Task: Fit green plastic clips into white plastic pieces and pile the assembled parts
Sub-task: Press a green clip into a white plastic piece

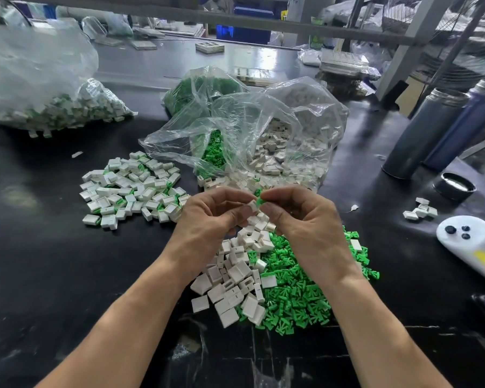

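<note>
The green clip, pinched in the right hand grip, touches the white piece pinched by the left hand.

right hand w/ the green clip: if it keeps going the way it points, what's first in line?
Likely the white piece pinched in the left hand. The right hand aims its green clip left and slightly up at it; the two look touching or nearly so, though depth is unclear from this single view.
</note>
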The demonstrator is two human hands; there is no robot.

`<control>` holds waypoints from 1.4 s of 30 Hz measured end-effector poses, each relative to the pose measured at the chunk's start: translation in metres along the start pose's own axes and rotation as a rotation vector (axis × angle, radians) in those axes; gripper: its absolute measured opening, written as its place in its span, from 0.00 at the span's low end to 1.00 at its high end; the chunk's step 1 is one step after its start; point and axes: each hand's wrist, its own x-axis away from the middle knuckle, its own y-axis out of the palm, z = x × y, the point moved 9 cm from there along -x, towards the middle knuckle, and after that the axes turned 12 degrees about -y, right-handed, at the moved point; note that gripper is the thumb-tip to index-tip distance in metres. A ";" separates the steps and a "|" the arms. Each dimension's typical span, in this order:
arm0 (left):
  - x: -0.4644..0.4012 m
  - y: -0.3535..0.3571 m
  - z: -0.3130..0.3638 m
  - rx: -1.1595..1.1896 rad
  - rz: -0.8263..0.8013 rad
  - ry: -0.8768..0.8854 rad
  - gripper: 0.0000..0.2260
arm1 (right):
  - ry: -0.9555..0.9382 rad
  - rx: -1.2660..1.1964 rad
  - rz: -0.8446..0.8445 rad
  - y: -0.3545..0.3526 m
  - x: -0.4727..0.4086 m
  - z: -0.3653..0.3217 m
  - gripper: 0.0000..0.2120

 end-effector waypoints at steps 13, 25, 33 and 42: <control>-0.002 -0.002 -0.004 -0.057 0.037 0.016 0.06 | -0.070 0.262 -0.066 0.002 0.001 0.003 0.08; -0.001 -0.001 -0.002 -0.018 0.036 0.006 0.08 | 0.097 -0.016 0.000 0.001 0.004 0.012 0.02; -0.002 -0.004 -0.006 -0.039 0.065 -0.006 0.05 | 0.020 0.135 -0.008 0.004 0.005 0.006 0.06; 0.002 -0.004 0.002 -0.161 0.143 0.087 0.05 | -0.060 0.330 -0.019 0.008 0.006 -0.006 0.11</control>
